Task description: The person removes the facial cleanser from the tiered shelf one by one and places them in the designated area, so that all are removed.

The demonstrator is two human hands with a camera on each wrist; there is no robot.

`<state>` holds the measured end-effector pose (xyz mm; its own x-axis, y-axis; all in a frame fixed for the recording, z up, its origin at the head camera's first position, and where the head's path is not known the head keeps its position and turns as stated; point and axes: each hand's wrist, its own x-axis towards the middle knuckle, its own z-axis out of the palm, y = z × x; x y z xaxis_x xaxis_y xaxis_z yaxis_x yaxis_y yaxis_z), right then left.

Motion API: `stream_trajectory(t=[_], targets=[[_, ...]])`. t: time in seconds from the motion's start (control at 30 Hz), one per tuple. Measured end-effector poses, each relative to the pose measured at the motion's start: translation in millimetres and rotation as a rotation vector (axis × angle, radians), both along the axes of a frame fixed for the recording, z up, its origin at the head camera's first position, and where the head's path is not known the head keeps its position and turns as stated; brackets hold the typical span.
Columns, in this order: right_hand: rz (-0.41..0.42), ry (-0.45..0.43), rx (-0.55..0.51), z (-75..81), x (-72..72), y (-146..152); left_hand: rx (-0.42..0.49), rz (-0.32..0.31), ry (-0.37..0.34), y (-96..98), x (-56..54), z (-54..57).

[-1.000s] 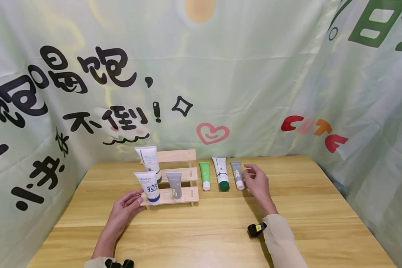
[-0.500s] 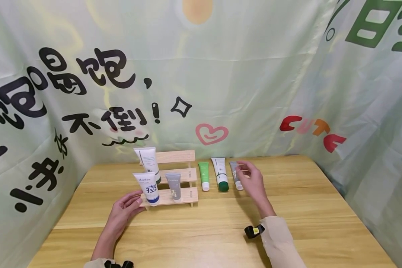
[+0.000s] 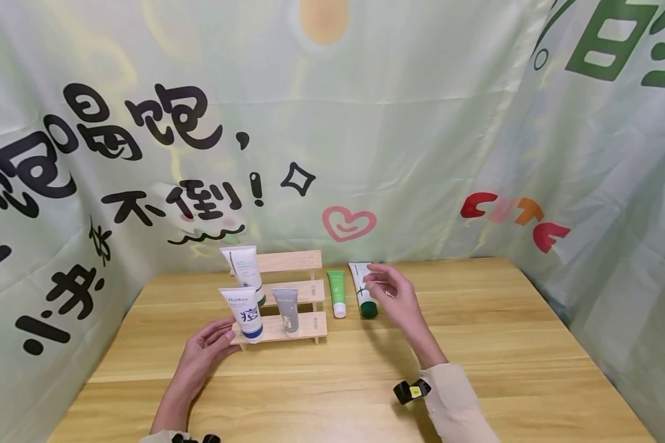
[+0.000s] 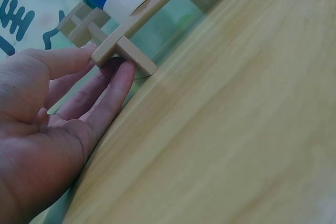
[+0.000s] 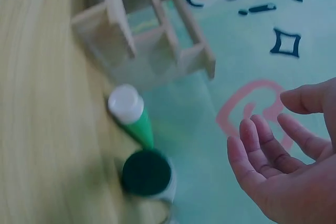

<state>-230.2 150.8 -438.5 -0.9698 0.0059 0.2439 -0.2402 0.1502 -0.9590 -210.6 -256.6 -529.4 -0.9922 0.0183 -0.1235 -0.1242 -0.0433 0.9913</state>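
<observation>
My left hand [image 3: 202,354] grips the front left corner of a three-step wooden display rack [image 3: 305,324], its fingertips at the step's end and leg [image 4: 137,56]. A white tube with a blue cap [image 3: 245,311] and a small grey tube [image 3: 288,311] stand on the lowest step. Behind them, a taller white tube [image 3: 242,266] stands on a higher step. My right hand [image 3: 393,298], fingers loosely bent and holding nothing, hovers over a white tube with a dark green cap [image 3: 369,309], partly covering it. A green tube [image 3: 337,292] lies beside that one.
Everything rests on a wood-grain table [image 3: 310,394]. A printed cloth backdrop [image 3: 421,154] rises directly behind the table and along both sides. Between the hands, bare tabletop stretches in front of the rack.
My right hand has moved left from beside the grey tube on the table to over the white tube with the green cap; that grey tube is now hidden. My left hand stays on the rack.
</observation>
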Motion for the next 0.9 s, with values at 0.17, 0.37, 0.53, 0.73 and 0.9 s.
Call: stream_trajectory(t=[0.17, 0.37, 0.53, 0.73, 0.9], targets=[[0.051, 0.028, 0.011, 7.6, 5.5, -12.9, 0.008, 0.001, 0.004, -0.6, 0.3, -0.8], [0.102, 0.047, 0.021, 18.8, 8.8, -30.5, 0.022, 0.003, 0.003, -0.7, 0.0, -2.0], [0.147, 0.054, 0.003, 26.4, 6.1, -47.1, 0.019, 0.004, 0.001, -1.1, 0.4, -2.2], [0.201, 0.072, -0.013, 36.6, 4.7, -66.4, 0.017, 0.002, 0.003, -1.6, 0.6, -1.7], [0.238, 0.076, -0.014, 45.6, 4.3, -80.4, 0.020, 0.004, 0.007, -1.5, -0.2, -1.9]])
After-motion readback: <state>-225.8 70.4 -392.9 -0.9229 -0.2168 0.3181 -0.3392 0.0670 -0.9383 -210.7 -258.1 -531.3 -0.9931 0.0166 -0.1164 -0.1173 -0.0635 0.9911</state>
